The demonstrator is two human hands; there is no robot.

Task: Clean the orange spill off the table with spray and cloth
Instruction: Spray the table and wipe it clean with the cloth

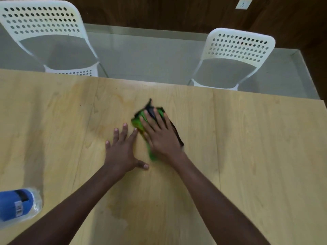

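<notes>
The cloth (141,121), green with dark patches, lies bunched near the middle of the surface (256,156), a little toward the far edge. The right hand (162,137) presses flat on it, fingers straight and spread, not curled round it. It looks soft, light and limp, so it should slide easily under a flat palm; to lift it, pinching a bunched fold would do. Faint orange staining (113,101) shows to the cloth's left, and a wet patch (123,209) lies nearer the front edge between the forearms. The left hand (122,151) rests flat just beside the cloth, fingers spread, holding nothing. A blue-labelled bottle (17,206) lies at the front left corner. Two white chairs (235,55) stand beyond the far edge.
</notes>
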